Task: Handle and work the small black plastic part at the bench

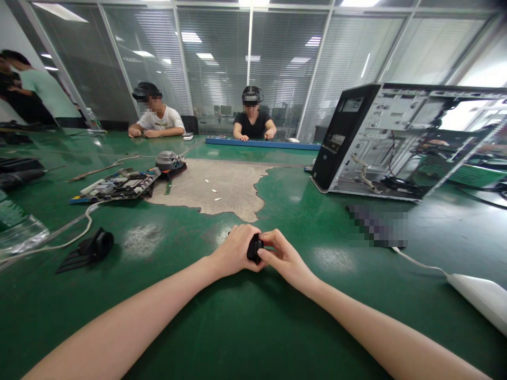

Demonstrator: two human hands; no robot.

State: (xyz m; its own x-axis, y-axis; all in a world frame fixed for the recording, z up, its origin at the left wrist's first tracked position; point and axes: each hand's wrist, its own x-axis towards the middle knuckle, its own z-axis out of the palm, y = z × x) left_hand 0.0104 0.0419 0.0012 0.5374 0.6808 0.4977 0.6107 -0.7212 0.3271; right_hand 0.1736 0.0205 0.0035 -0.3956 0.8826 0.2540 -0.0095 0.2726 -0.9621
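Note:
Just above the green table, my left hand [237,249] is closed around a small black object [254,249]; its kind is mostly hidden by the fingers. My right hand [282,254] pinches the same object from the right side, thumb and fingertips on its edge. Both forearms reach in from the lower corners and the hands meet at the middle of the view. A black part with a round ring and a flat slatted tail [89,249] lies on the table to the left.
An opened computer case [380,142] stands at the right. A circuit board [119,184] and a grey-topped cooler [170,162] lie at the left. A white power bank-like block [481,301] with a cable sits at the right. Two people sit across the table [293,195].

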